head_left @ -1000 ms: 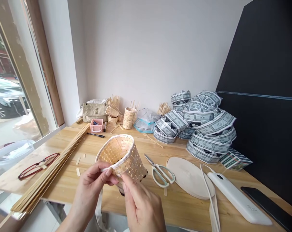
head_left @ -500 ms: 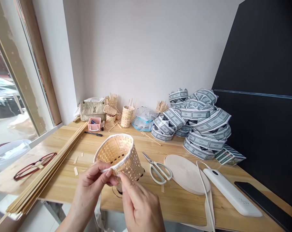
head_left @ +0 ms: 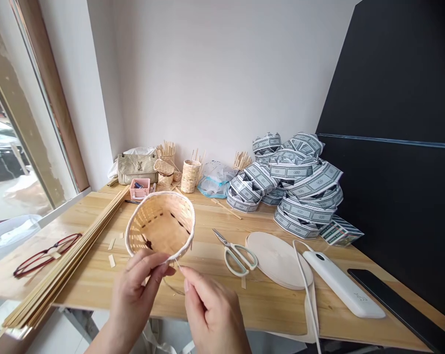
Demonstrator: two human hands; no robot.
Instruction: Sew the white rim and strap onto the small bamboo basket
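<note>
Woven basket (head_left: 167,230) mouth facing us, our left fingers (head_left: 143,263) pinching its rim (head_left: 193,221), right fingers (head_left: 197,279) nipping some thin strand (head_left: 179,265), bench (head_left: 208,285) gap before scissors (head_left: 233,248)

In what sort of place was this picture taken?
Probably a small craft workspace: there is a woven basket being held, and scissors and a bundle of thin strips lie on the wooden table.

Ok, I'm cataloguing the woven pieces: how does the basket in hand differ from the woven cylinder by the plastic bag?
The held basket tilts, showing its inside; the woven cylinder stands upright, showing mostly outer wall. The held basket is white-rimmed, the woven cylinder tan-rimmed. Both are woven from pale strips.
</note>
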